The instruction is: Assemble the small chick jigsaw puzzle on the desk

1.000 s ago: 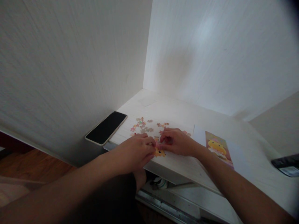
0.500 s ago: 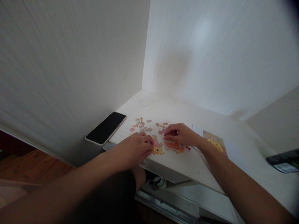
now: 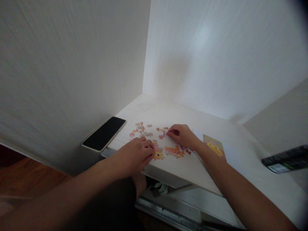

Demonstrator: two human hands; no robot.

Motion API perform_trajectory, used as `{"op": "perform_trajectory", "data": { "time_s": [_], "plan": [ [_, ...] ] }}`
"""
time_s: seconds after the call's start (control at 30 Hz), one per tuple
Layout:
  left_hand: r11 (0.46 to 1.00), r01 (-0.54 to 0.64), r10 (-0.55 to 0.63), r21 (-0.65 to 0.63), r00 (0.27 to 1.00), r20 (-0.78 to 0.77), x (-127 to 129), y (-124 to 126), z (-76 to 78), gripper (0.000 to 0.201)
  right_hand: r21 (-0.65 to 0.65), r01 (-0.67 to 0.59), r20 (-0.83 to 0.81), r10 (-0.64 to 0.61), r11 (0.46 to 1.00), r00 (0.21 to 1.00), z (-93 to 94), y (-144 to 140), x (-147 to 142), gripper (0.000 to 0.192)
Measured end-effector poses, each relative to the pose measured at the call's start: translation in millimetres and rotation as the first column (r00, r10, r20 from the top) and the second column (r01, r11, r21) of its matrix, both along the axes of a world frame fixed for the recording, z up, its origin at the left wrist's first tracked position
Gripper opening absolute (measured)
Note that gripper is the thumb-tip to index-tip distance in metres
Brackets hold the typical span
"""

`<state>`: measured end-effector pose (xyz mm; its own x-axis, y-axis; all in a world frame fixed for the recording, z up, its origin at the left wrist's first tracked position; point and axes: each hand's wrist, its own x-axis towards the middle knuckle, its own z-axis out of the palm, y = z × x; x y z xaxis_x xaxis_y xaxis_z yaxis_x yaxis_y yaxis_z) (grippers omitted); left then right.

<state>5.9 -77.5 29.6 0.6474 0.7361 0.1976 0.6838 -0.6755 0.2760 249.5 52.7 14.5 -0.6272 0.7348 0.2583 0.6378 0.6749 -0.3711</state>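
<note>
Loose jigsaw puzzle pieces [image 3: 141, 127] lie in small groups on the white tabletop [image 3: 178, 175]. By its front edge is a joined patch of puzzle pieces [image 3: 158, 155], yellow and pink with a dark eye. My left hand [image 3: 139, 152] rests on the left side of this patch, its fingers curled together and partly covering it. My right hand [image 3: 181, 135] is pinched over the back group, with a purple-pink puzzle piece [image 3: 165, 134] at its fingertips. Orange puzzle pieces [image 3: 174, 150] lie in a cluster below my right hand.
A phone [image 3: 104, 133] with a dark screen lies at the left edge, beside a panel. Right of my right wrist is a picture card [image 3: 213, 146] with a yellow figure, on white paper. A black bottle [image 3: 286, 159] is at the far right. White walls close off the back.
My right hand has shifted from above the orange cluster toward the purple-pink piece, and its fingers have drawn closer together. My left hand stays on the patch. The whole view has shifted slightly.
</note>
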Motion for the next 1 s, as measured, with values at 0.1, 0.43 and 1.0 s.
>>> {"op": "perform_trajectory", "data": {
  "time_s": [0.1, 0.43, 1.0],
  "plan": [
    [1.000, -0.028, 0.028, -0.010, 0.999, -0.025, 3, -2, 3.7, 0.020, 0.017, 0.012, 0.025, -0.013, 1.000, 1.000, -4.4, 3, -1, 0.018],
    [1.000, -0.016, 0.018, 0.023, 0.997, -0.071, 3, -2, 2.9, 0.023, 0.120, 0.181, 0.091, -0.192, 0.976, 0.977, -15.5, 2, -13, 0.023],
    [0.983, -0.176, 0.181, -0.051, 0.977, 0.114, -26, 9, 1.8, 0.037, 0.154, 0.193, -0.064, -0.186, 0.969, 0.981, -16.7, 2, -3, 0.037]
  ]
}}
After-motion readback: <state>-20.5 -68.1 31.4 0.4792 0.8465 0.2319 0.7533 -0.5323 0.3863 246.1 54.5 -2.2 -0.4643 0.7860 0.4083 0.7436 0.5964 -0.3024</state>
